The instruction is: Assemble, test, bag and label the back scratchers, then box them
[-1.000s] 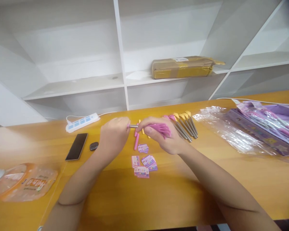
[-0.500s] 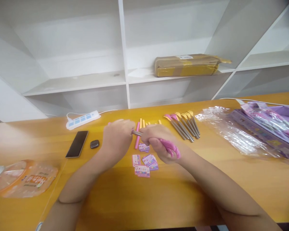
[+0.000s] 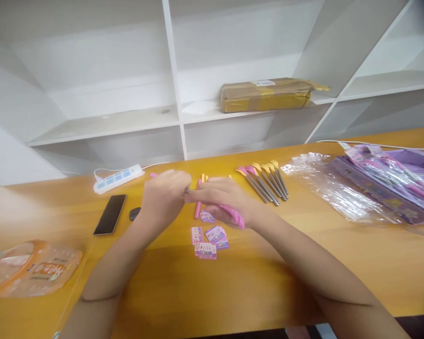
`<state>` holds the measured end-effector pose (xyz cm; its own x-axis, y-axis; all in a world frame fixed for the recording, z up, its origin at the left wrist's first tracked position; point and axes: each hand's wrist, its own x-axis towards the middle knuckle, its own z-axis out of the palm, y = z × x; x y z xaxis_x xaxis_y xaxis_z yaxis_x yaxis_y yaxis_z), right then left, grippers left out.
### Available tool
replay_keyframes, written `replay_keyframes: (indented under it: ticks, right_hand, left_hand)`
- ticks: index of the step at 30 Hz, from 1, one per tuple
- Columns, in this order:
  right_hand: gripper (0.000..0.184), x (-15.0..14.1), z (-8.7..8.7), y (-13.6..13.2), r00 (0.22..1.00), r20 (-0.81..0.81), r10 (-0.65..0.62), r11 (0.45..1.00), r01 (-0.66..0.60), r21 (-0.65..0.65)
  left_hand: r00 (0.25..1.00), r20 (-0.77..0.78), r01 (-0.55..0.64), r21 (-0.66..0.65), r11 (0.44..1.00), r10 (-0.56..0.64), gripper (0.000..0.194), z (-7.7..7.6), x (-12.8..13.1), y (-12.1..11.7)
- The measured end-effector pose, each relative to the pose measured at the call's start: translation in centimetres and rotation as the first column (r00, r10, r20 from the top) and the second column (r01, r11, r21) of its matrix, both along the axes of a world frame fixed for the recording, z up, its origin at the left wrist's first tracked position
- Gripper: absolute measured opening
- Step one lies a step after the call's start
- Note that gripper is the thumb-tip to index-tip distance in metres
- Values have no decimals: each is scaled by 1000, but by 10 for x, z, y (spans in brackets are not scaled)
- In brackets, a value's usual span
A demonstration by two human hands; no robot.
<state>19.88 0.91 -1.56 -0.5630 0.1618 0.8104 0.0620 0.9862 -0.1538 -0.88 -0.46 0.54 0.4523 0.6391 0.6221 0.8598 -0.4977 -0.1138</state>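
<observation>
My left hand [image 3: 165, 194] is closed around a pink handle sleeve [image 3: 153, 175], whose end sticks out past the fist. In my right hand [image 3: 228, 195] is a back scratcher with a metal rod and a pink claw head [image 3: 237, 218], which pokes out below the palm. A short bit of the rod shows between the hands, its tip at the left fist; whether it is inside the sleeve is hidden. Behind the hands lie a loose pink sleeve [image 3: 198, 209] and yellow sleeves [image 3: 203, 178], partly covered. Small printed cards [image 3: 205, 250] lie below the hands.
Several metal back scratchers [image 3: 268, 183] with pink and yellow heads lie to the right. Beyond are clear plastic bags [image 3: 353, 197] and a purple box [image 3: 385, 193]. Leftward are a power strip [image 3: 119, 179], phone [image 3: 110, 214], small black case [image 3: 134, 213] and orange-labelled bottle [image 3: 38, 268].
My hands have come closer together, and less of the metal rod shows between them. The right fingers reach further toward the left fist. The whole view has shifted slightly.
</observation>
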Motion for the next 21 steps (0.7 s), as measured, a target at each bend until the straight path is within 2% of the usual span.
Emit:
replay_keyframes:
  ticks: [3, 5, 7, 9, 11, 13, 14, 16, 18, 21]
  right_hand:
    - [25, 14, 11, 2, 997, -62, -48, 997, 51, 52]
    - [27, 24, 17, 5, 983, -125, -134, 984, 147, 99]
    - [25, 31, 19, 10, 952, -154, -266, 941, 291, 174]
    - [19, 35, 17, 18, 890, -161, -427, 854, 455, 252]
    - [18, 36, 12, 27, 802, -150, -579, 744, 594, 305]
    - [22, 34, 7, 33, 721, -136, -680, 648, 677, 349]
    - [24, 33, 5, 35, 698, -115, -707, 620, 690, 373]
    - [27, 30, 3, 38, 684, -42, -728, 607, 672, 425]
    - [29, 29, 2, 39, 682, 51, -730, 624, 635, 455]
    - [32, 29, 2, 39, 656, 116, -745, 629, 634, 450]
  left_hand:
    - [999, 5, -32, 116, 993, 32, 24, 8, -13, 9]
    - [996, 38, -89, 158, 983, 84, 23, 13, -20, 11]
    - [991, 54, -130, 144, 981, 124, 21, 16, -25, 9]
    - [987, 19, -158, 83, 984, 157, 20, 16, -26, 7]
    - [976, -71, -203, 15, 979, 204, 22, 13, -25, 5]
    - [946, -182, -280, -35, 959, 269, 29, 8, -20, 3]
    - [926, -237, -317, -59, 947, 295, 32, 6, -17, 2]
    - [892, -337, -358, -118, 926, 302, 37, 3, -10, 0]
    - [871, -411, -367, -180, 912, 270, 39, 1, -4, -3]
    - [859, -425, -404, -217, 889, 287, 42, 2, 2, -10]
